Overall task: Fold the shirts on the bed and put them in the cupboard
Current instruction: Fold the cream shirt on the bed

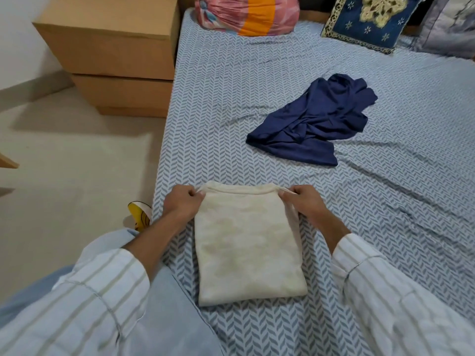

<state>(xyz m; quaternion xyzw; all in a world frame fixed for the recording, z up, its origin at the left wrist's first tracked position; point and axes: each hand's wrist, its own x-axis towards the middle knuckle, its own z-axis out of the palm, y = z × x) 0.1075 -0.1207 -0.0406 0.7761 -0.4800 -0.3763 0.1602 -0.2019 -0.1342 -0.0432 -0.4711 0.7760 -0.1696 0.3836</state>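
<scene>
— So how will that cream shirt [248, 242] handle?
— Soft and limp, I'd judge; take it by the far corners, where the left hand [183, 203] and right hand [305, 202] pinch it now.
— Looks?
— Neat folded rectangle at the bed [257, 80] edge; navy shirt [312, 122] lies crumpled beyond.

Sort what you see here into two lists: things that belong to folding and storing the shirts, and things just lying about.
Part of the job:
cream shirt, pinched at its far corners by the left hand and right hand
navy shirt, unfolded
bed

Lying about:
cardboard boxes
blue cushion
pink bundle
</scene>
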